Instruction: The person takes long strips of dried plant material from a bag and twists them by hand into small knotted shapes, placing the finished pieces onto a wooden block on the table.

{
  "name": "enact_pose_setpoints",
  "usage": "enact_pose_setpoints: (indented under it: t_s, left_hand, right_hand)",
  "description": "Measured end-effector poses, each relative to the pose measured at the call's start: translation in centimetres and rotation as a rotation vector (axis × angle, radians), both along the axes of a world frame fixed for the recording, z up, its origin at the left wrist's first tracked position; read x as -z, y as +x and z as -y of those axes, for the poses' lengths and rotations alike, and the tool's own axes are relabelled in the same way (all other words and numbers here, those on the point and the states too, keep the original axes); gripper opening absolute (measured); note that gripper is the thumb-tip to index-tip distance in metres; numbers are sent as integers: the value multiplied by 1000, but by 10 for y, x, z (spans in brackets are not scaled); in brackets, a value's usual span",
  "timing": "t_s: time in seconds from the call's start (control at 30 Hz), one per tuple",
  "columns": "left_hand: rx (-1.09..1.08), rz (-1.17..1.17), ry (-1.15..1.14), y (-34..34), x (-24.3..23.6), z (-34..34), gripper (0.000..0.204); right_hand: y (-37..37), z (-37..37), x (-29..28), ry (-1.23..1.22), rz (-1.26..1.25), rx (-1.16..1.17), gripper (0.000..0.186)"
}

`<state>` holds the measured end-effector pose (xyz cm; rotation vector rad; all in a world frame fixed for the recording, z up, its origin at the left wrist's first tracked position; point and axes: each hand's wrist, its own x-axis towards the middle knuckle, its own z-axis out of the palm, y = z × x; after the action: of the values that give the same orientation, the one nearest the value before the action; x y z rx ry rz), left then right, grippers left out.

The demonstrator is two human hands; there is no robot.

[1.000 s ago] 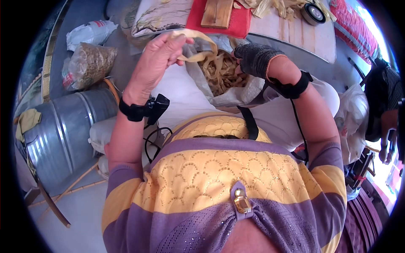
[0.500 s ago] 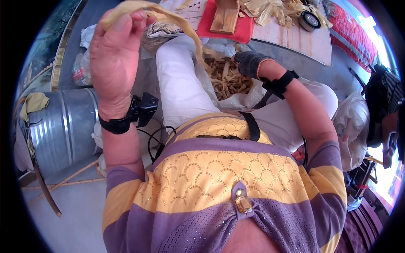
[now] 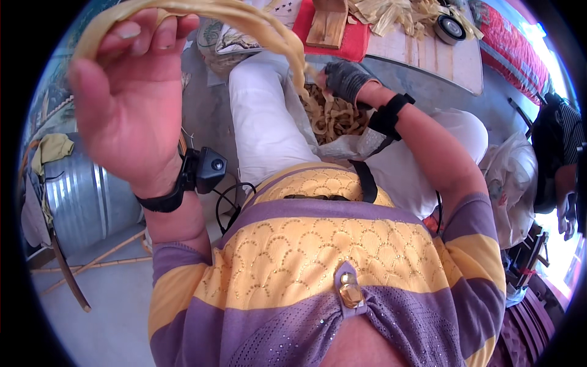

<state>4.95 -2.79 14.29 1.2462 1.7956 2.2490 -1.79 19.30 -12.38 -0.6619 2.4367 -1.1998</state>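
Raised at the upper left, my left hand [image 3: 131, 104] turns its palm toward me. A long tan fibrous strip [image 3: 244, 18] passes behind its thumb and over its bent fingers, and the fingers hook round it. From there the strip arcs right and hangs down to my right hand [image 3: 347, 82]. That hand wears a dark grey fingerless glove, and its fingertips close on the strip's lower part. Under it, between my knees, an open whitish plastic bag [image 3: 342, 147] holds many loose tan strips [image 3: 335, 119].
A low table [image 3: 422, 61] ahead bears a red cloth [image 3: 299, 30], a wooden block [image 3: 327, 24], more tan strips [image 3: 391, 15] and a black tape-like roll [image 3: 450, 29]. A metal drum [image 3: 92, 196] stands left. A red sack [image 3: 510, 52] and a plastic bag [image 3: 510, 183] are right.
My left hand has moved left and its fingers have spread from a pinch, with the strip now behind them. My right hand has shifted up and left onto the strip.
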Motion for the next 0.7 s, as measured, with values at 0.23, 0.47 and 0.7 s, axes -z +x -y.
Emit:
enact_pose_setpoints:
  t_s: [0.23, 0.47, 0.7]
  left_hand:
    - [11, 117, -52, -25, 45, 6, 44]
    - [278, 241, -1221, -24, 137, 1, 18]
    - [-319, 263, -842, -16, 186, -35, 42]
  right_hand:
    - [19, -9, -50, -802, 598, 326, 24]
    - [34, -22, -85, -1105, 416, 42, 22]
    - [50, -19, -106, -1160, 606, -65, 24]
